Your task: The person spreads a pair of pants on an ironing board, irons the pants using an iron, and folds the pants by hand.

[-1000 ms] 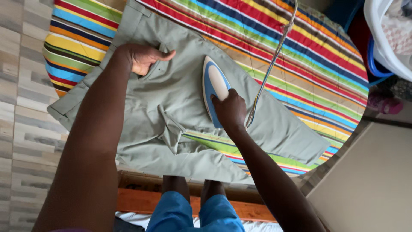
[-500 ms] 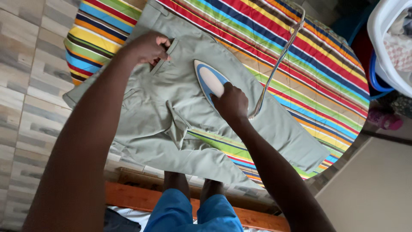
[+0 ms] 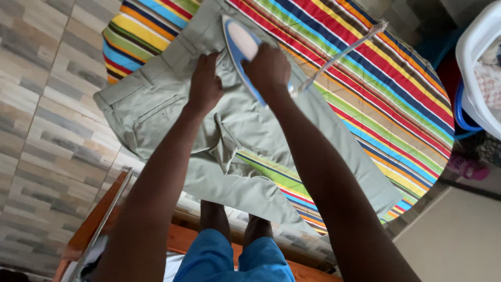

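Gripping the handle of a blue-and-white iron (image 3: 239, 46), the fingers of the right hand (image 3: 267, 67) are curled shut around it, knuckles up. Iron sits sole-down on the grey-green trousers (image 3: 245, 125), near the waistband end, tip pointing toward the far edge of the striped cover (image 3: 376, 78). A cord (image 3: 339, 55) runs from the iron's heel out to the right, lifted off the stripes.

Left hand (image 3: 204, 86) just beside the iron, on its left. Fingers spread flat and pressed on the cloth, grasping nothing.

Trousers lie spread across the cover, waistband toward the left edge, one leg running toward the near right corner. Back pocket seam visible at the left. Crotch fabric bunched in a fold below the hands. Waistband corner overhangs the cover's left edge, above the tiled floor (image 3: 47, 120).

Cover striped in red, yellow, green and blue, rounded at the far left corner.

White laundry basket (image 3: 477, 73) at the right, beyond the cover. Person's blue shorts (image 3: 235, 258) and legs at the near edge.
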